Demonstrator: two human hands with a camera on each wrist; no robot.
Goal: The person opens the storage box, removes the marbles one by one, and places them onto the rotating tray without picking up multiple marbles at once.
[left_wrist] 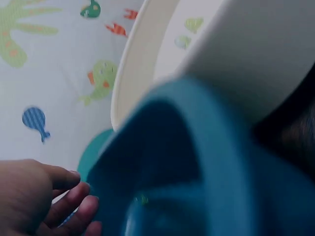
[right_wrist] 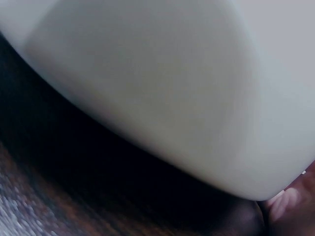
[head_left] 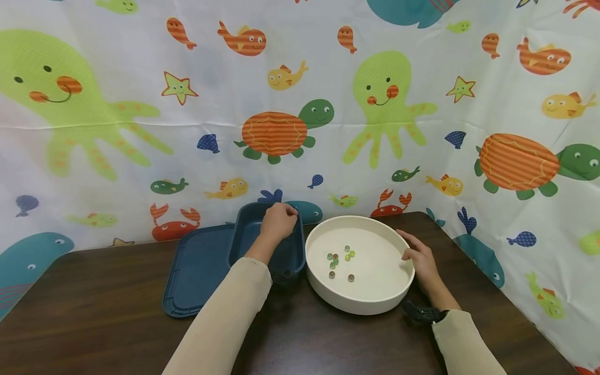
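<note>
My left hand (head_left: 278, 221) is over the far right part of a deep blue rectangular container (head_left: 267, 271), fingers loosely curled and pointing down. In the left wrist view its fingertips (left_wrist: 83, 189) are by the container wall, and no object shows between them. A small green glass piece (left_wrist: 143, 199) appears inside the container. My right hand (head_left: 422, 260) grips the right rim of a round cream tray (head_left: 375, 245); in the right wrist view the tray wall (right_wrist: 147, 83) hides most of that hand. Several glass marbles (head_left: 347, 257), green, yellow and brown, lie on the tray floor.
A flat blue lid (head_left: 197, 271) lies left of the container, partly under it. Both containers stand side by side on the dark wooden table (head_left: 117, 312). Behind and to the right hangs a white curtain (head_left: 300, 182) printed with sea animals.
</note>
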